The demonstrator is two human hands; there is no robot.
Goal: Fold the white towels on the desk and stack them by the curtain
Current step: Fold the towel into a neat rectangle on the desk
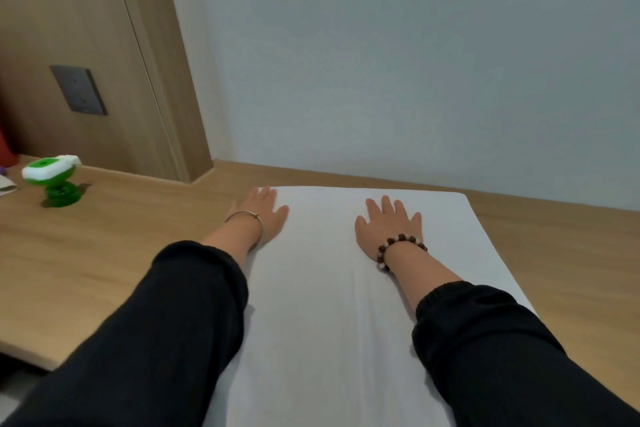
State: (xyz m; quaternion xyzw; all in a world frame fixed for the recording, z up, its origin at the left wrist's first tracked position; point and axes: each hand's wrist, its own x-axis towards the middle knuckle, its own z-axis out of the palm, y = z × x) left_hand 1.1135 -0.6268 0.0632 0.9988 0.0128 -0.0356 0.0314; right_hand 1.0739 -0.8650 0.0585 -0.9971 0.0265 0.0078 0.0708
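- A pale wooden surface (104,253) is shown against a plain wall (415,62), with a wooden panel (69,28) at the left.
- The white towel (329,305) is laid flat and lengthwise on the surface. Its far edge is near the wall and its near end is hidden by the arms and cut off at the bottom of the view.
- The left grip (265,215) is laid flat at the towel's far left edge with fingers straight; nothing is grasped.
- The right grip (388,225) is spread flat nearer the towel's middle, likewise released and only pressing.
- As the cloth is pinned by palms alone, it could be slid over the smooth wood by uneven pressure, and its edges thrown out of line.
- A faint ridge is seen running down the middle of the cloth; a crease could be trapped if it is folded unsmoothed.
- The black sleeves (485,340) lie over the cloth, which could be dragged or rumpled when the arms are drawn back.
- Whether the towel overhangs the near side cannot be told; an overhang could pull it down once the palms are lifted.
- A green and white gadget (52,180) stands well apart to the left and could be knocked only by a wide sweep.
- No curtain or stack is in view, so the risk of a misplaced pile cannot be weighed.
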